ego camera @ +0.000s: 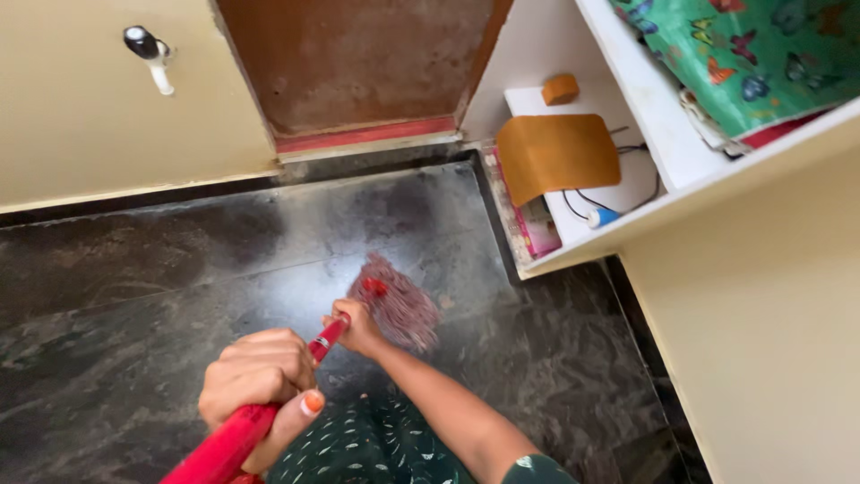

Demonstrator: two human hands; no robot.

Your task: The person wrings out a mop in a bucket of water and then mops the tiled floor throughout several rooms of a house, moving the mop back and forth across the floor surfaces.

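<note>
- A red mop handle (260,421) is gripped by both hands: the left hand (260,381) is closed around it near the camera, and the right hand (358,327) is closed around it farther down, close to the head.
- The pinkish mop head (399,305) is pressed onto the floor (134,287), near the middle of the scene, just in front of the right hand.
- The floor is seen to be dark polished stone with grey veining, and a pale sheen is shown across it.
- A cream wall (81,99) with a small white tap (150,54) is found at the far left, bordered by a dark skirting strip.
- A brown door (358,63) with a red bottom edge is set at the far side.
- At the right, a white shelf unit (663,134) is placed, in which an orange folder (555,152), cables and a butterfly-printed green cloth (761,54) are held.
</note>
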